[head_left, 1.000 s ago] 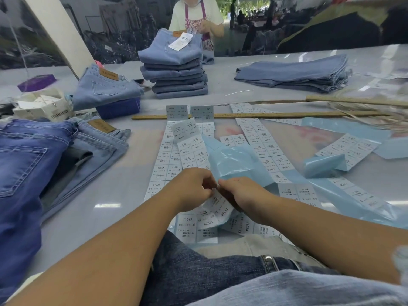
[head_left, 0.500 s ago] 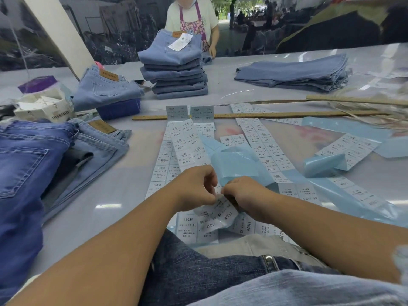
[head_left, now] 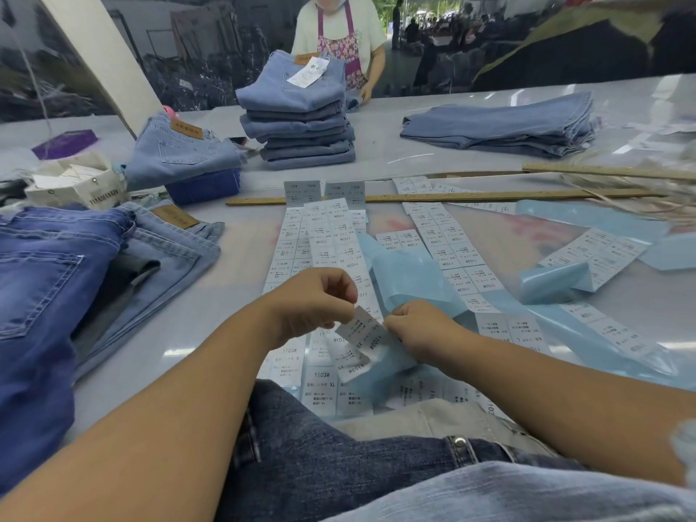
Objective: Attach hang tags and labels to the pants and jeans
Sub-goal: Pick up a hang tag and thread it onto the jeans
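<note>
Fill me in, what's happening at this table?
A person seated at the table is peeling a size sticker marked XS from a strip with light blue backing. The left hand pinches the sticker's upper corner, while the right hand grips the strip beside it. More label strips lie spread across the table. Folded jeans are stacked further back, and another worker stands behind them.

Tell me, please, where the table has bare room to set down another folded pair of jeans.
Bare table lies between the light jeans on the left and the label strips. Another patch separates the tall jeans stack from the flat denim pile. The area from the strips rightward, over the blue backing, is crowded.
</note>
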`<action>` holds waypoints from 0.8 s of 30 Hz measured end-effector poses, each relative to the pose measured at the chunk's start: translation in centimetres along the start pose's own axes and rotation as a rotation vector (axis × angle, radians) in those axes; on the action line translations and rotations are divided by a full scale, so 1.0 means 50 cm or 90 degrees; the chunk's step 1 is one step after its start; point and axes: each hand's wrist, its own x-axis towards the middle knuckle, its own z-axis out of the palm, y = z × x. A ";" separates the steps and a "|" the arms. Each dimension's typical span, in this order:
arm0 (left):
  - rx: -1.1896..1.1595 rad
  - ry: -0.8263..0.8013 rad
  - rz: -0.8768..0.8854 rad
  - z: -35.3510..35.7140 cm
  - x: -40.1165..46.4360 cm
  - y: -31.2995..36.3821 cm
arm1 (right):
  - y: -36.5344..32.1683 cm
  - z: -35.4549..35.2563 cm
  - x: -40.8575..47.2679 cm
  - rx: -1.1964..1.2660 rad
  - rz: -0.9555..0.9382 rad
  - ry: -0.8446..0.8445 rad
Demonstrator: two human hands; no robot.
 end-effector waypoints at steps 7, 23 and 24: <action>-0.076 -0.047 -0.009 -0.015 -0.007 0.001 | -0.004 -0.004 -0.001 -0.003 -0.021 0.049; -0.143 -0.130 -0.048 -0.028 -0.017 -0.001 | -0.002 -0.005 -0.001 -0.054 -0.036 0.063; -0.149 -0.138 -0.045 -0.027 -0.018 0.000 | -0.002 -0.005 -0.001 -0.056 -0.036 0.066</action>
